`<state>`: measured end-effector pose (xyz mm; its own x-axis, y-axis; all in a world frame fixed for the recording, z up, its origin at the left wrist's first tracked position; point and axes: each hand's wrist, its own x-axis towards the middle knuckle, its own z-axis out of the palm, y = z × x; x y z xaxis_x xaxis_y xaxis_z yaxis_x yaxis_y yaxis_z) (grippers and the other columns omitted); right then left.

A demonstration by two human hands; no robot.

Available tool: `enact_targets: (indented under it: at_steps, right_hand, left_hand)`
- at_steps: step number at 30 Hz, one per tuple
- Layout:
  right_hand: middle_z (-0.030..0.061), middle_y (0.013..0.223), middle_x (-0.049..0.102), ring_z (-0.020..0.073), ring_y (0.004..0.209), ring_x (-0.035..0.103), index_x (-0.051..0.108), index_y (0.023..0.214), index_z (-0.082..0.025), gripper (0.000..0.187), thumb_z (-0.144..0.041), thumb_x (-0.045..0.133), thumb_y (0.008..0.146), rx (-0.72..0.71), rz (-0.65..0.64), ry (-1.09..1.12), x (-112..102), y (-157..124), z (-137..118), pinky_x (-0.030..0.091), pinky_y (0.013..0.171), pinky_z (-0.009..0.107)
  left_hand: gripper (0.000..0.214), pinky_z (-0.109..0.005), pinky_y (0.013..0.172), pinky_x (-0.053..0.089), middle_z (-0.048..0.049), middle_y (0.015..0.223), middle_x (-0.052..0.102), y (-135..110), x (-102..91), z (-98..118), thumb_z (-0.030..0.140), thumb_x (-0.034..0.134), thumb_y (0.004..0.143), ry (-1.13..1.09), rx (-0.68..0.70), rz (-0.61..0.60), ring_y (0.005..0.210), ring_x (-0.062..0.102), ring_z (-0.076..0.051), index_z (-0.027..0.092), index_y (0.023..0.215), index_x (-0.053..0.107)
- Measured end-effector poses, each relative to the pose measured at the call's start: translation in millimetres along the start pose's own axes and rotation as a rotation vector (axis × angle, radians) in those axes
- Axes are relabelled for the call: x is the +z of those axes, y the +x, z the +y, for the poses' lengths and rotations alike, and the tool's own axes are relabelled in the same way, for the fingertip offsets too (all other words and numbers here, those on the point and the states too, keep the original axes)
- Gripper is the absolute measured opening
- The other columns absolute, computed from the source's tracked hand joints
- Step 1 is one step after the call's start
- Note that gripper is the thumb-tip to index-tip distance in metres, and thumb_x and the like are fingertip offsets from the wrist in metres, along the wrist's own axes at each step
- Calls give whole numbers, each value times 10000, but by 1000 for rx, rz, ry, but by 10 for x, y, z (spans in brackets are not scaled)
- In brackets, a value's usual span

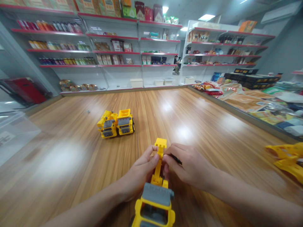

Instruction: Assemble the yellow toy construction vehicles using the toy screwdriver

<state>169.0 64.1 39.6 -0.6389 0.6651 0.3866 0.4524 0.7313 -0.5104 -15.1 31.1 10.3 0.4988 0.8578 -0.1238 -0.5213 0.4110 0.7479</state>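
At six o'clock, the left hand [142, 168] clasped the yellow toy truck [156, 201] by its arm [158, 169], fingers nearly closed; the right hand [189, 162] pinched a dark, mostly hidden object [176, 160]. At nine, a clear bin [20, 124] bore a blurred label [5, 138].

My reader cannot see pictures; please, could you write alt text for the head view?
A person's left grip holds a yellow toy truck by its arm, the right grip close against it, at a wooden table. Two toy trucks stand farther left; stocked shelves fill the background.
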Motion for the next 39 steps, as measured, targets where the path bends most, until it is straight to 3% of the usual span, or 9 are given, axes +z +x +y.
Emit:
enact_targets:
  at_steps: [7,12,22,27,32,36,39]
  right_hand:
    - [51,876,656,161,768,624,575,919,-179,59,-152,585,868,-46,86,-20,9,-4,6,493,661,266]
    - [51,839,623,151,727,605,619,917,-177,78,-151,549,896,-122,89,-5,11,-17,38,484,645,266]
    - [33,825,603,138,721,579,621,935,-174,63,-163,563,913,-116,137,-26,24,-3,58,451,646,266]
    - [25,824,581,140,724,550,545,933,-171,121,-126,604,837,-137,177,-8,-11,-21,-15,431,628,261]
    - [41,807,575,149,705,534,568,894,-179,114,-86,531,839,-256,136,10,-56,-22,-64,419,605,273]
    - [52,789,595,159,699,552,619,883,-176,115,-127,516,869,-297,124,14,-103,-16,-101,433,605,282]
    - [59,757,590,174,673,549,625,870,-153,92,-186,548,833,-330,136,53,-135,-33,-125,428,584,299]
  left_hand:
    - [236,-341,648,544,-63,750,659,46,-62,50,373,456,970,-29,-60,-4,640,672,-190,162,983,561]
    - [184,-358,694,555,-53,746,649,20,-97,64,320,526,947,-71,-65,-7,628,657,-161,151,958,599]
    - [184,-395,718,560,-59,748,639,19,-78,103,283,492,956,-99,-69,25,630,637,-156,147,925,612]
    - [165,-352,714,556,-45,756,618,-2,-78,113,232,584,888,-122,-60,-42,650,612,-144,143,1025,613]
    - [130,-350,663,545,-42,785,616,14,-125,99,284,604,889,-39,-44,-67,644,619,-159,167,942,583]
    - [245,-346,722,513,-63,829,597,-7,-111,146,372,620,876,-18,-19,-156,720,600,-171,151,973,579]
    - [430,-323,770,477,-87,924,598,-48,-93,192,478,714,773,-13,8,-250,803,587,-182,143,1011,588]
